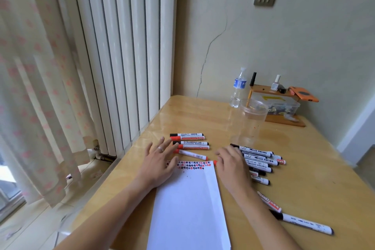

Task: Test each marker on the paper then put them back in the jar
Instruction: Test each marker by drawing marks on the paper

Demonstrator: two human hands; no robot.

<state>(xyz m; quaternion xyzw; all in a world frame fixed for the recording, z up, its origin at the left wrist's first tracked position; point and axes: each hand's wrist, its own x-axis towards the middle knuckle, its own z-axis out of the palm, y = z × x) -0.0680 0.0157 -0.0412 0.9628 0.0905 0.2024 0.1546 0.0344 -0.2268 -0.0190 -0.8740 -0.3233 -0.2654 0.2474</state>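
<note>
A white sheet of paper (188,205) lies on the wooden table (304,178), with a row of red and black test marks (191,164) along its far edge. My left hand (160,160) rests flat on the paper's far left corner, fingers spread, holding nothing. Several red and black markers (190,143) lie in a row just beyond it. My right hand (231,162) lies palm down beside the paper's right corner, over a red marker tip (215,162). A pile of markers (261,160) sits to its right. The clear plastic jar (251,122) stands beyond, with no markers inside.
Two more markers (304,222) lie near the right forearm. At the back right stand a water bottle (238,88), a small wooden shelf (284,107) with a plastic box, a small bottle and an orange device. A radiator (121,57) and curtain are on the left.
</note>
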